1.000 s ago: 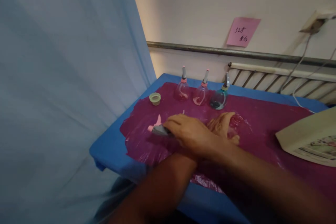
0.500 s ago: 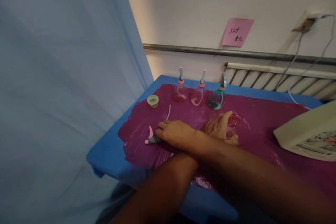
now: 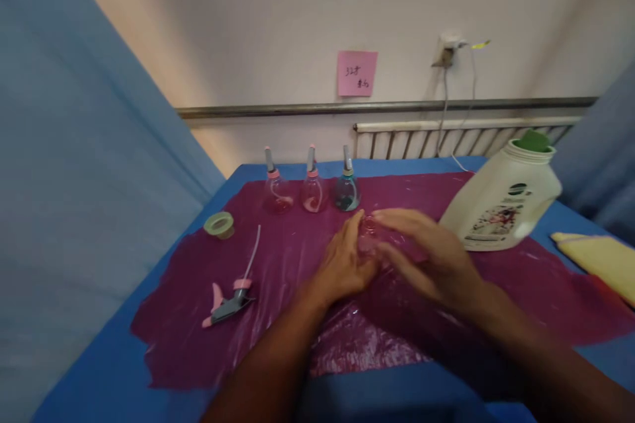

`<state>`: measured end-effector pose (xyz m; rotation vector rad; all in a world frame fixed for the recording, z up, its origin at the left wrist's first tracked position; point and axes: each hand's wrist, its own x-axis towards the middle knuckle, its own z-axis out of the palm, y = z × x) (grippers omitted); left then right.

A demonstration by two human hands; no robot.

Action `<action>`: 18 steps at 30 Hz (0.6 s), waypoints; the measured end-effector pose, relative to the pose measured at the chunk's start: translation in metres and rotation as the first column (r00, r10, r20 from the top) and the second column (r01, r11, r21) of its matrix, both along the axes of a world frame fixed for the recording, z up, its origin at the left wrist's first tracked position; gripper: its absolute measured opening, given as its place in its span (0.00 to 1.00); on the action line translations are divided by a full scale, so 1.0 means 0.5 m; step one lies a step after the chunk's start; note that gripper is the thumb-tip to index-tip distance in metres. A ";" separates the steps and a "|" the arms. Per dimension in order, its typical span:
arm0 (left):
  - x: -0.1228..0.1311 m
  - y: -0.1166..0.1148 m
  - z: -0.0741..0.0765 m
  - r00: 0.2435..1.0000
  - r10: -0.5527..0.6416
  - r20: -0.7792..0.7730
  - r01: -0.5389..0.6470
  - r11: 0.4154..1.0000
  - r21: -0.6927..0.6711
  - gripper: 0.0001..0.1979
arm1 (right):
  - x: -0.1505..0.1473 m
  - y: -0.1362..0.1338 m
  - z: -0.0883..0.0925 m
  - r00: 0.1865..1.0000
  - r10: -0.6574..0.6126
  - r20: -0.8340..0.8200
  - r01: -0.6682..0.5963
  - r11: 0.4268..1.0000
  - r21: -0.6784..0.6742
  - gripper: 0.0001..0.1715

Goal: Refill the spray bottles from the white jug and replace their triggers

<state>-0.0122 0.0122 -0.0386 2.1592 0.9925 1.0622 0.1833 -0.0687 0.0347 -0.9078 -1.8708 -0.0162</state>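
Observation:
My left hand (image 3: 344, 261) is closed round the side of an open clear bottle (image 3: 368, 241) on the magenta plastic sheet (image 3: 288, 258). To the right of this bottle is my right hand (image 3: 429, 254), its fingers and thumb spread apart and nothing between them. Some blur hides whether its fingertips touch the bottle. A grey and pink spray head (image 3: 234, 302) with a thin tube lies on the sheet at the left, apart from both hands.
Three spray bottles with heads stand in a row: two pinkish (image 3: 280, 198), (image 3: 312, 195) and a teal one (image 3: 347, 193). A translucent green-yellow cup (image 3: 219, 225) sits at the left. At the right are a large white detergent bottle (image 3: 501, 205) and a yellow packet (image 3: 598, 261).
My right hand has let go of the spray head and moved right to beside the clear bottle, so my arms are uncrossed. The view has turned right, showing the whole detergent bottle.

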 end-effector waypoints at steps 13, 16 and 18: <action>-0.002 0.007 0.058 0.832 -0.109 0.543 0.100 0.994 0.046 0.33 | 0.513 0.033 -0.102 0.448 -0.609 -0.654 0.591 0.751 -0.294 0.34; 0.001 0.013 0.069 0.752 -0.037 0.658 0.091 0.995 -0.047 0.29 | 0.526 0.046 -0.132 0.501 -0.643 -0.580 0.488 0.763 -0.424 0.32; 0.000 0.026 0.074 0.686 0.045 0.726 0.118 0.978 -0.171 0.28 | 0.531 0.054 -0.143 0.537 -0.677 -0.503 0.462 0.736 -0.496 0.29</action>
